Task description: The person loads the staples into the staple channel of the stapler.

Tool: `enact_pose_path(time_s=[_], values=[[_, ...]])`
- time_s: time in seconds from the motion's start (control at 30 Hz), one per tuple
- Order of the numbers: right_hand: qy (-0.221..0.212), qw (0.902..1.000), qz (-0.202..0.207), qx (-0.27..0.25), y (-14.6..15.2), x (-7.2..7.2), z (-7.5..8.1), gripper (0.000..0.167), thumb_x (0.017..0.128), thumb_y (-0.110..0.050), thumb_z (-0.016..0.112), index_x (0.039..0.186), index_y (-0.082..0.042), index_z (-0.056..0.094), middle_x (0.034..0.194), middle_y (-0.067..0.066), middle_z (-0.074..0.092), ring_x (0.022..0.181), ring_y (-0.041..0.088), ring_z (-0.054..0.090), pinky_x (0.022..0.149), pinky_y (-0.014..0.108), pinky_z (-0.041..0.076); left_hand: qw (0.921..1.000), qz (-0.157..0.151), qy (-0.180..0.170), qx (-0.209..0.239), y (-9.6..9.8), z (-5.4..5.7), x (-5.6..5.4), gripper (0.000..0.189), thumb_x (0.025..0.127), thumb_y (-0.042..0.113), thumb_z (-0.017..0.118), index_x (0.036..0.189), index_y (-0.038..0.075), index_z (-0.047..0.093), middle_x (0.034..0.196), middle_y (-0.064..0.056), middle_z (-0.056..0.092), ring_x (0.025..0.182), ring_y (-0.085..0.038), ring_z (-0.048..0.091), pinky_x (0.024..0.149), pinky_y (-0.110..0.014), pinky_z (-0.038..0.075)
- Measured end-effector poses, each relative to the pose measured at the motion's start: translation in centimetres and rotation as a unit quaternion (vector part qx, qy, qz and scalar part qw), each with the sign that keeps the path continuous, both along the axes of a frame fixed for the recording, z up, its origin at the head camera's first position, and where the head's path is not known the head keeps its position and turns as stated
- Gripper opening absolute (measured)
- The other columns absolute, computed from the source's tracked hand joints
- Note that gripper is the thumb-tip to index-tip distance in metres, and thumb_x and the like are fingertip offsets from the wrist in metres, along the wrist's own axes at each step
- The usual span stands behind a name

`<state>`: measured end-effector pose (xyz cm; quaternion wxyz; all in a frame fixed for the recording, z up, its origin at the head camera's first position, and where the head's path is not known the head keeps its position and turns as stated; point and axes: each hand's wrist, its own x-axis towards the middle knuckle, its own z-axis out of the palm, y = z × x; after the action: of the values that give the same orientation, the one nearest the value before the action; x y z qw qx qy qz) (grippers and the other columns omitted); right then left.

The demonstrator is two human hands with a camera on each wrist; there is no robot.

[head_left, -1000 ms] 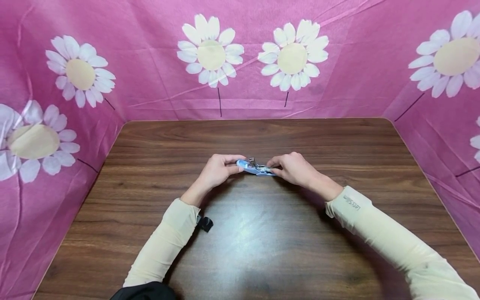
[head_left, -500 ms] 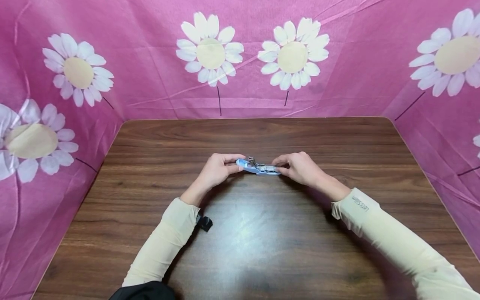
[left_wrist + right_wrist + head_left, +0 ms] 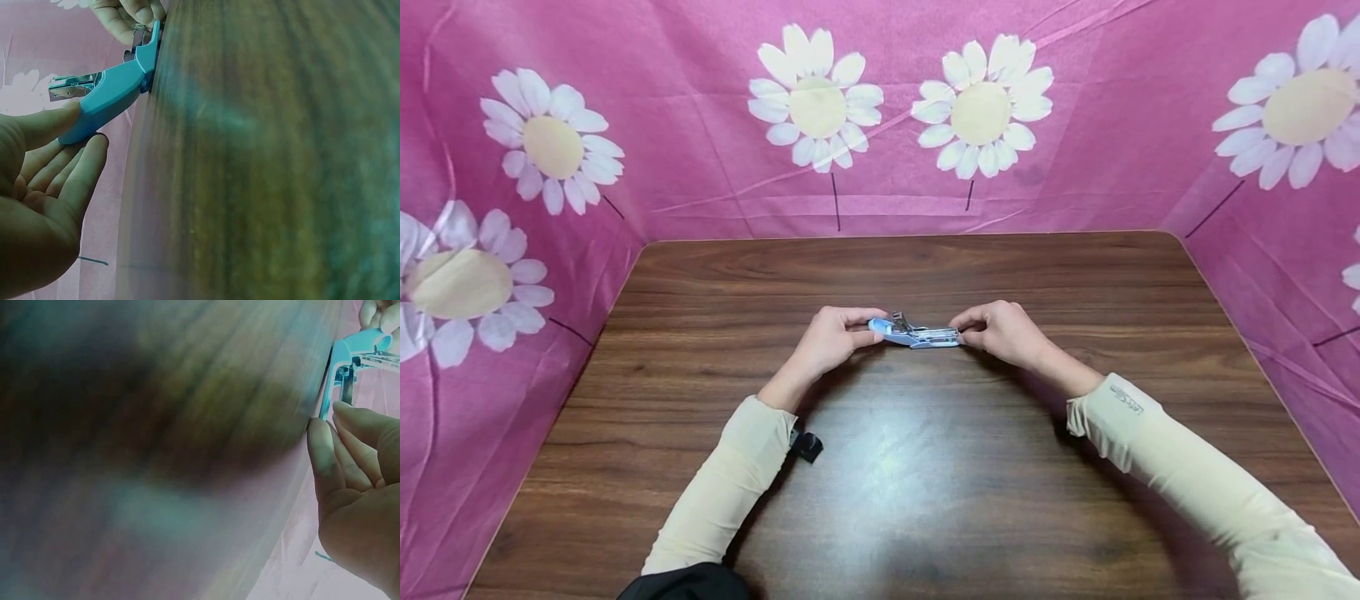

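Observation:
A light blue stapler lies opened out over the far middle of the table, its metal parts showing on the upper side. My left hand pinches the rounded blue end between thumb and fingers, and the left wrist view shows this grip on the blue cover. At the other end, my right hand pinches the tip of the stapler. In the right wrist view the thumb and forefinger of the right hand meet at the blue base; the fingertips partly hide that end.
A brown wood-grain table spreads under both arms. Pink cloth with white daisies hangs along its back and sides. A small black piece sticks out at the left sleeve cuff.
My right hand has slid to the right along the stapler towards its tip, so more of the metal parts shows. The left hand keeps its grip nearly in place.

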<state>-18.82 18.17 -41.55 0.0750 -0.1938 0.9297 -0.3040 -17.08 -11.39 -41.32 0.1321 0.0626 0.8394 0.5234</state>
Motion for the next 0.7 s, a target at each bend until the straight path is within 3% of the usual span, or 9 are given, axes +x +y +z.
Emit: enact_pose_path(time_s=[0.17,0.47,0.7], values=[[-0.009,0.9999,-0.013,0.0,-0.06,-0.04,-0.02,0.017,0.085,-0.017,0.079,0.102,-0.02,0.082,0.096,0.0,0.08,0.084,0.015,0.063,0.079,0.034,0.049,0.9999,0.0,-0.007,0.009,0.05,0.14,-0.04,0.034,0.088,0.015,0.08,0.122,0.018,0.076,0.098,-0.005,0.078,0.052,-0.006,0.047,0.048,-0.02,0.038],[-0.029,0.9988,-0.038,-0.01,-0.18,-0.05,-0.3,0.017,0.085,-0.02,0.08,0.102,-0.02,0.083,0.101,0.003,0.08,0.103,0.02,0.07,0.091,0.043,0.052,1.0,-0.002,-0.005,0.007,0.19,0.12,-0.11,0.036,0.088,0.015,0.079,0.123,0.02,0.075,0.097,-0.003,0.077,0.054,-0.008,0.047,0.049,-0.021,0.039],[-0.018,0.9992,-0.035,-0.01,-0.19,-0.04,-0.32,0.016,0.084,-0.019,0.081,0.1,-0.02,0.083,0.099,0.002,0.08,0.102,0.021,0.071,0.092,0.044,0.053,1.0,-0.002,-0.001,-0.006,0.48,0.5,-0.23,0.038,0.088,0.017,0.08,0.125,0.023,0.074,0.103,-0.004,0.078,0.047,-0.008,0.046,0.047,-0.022,0.042]])
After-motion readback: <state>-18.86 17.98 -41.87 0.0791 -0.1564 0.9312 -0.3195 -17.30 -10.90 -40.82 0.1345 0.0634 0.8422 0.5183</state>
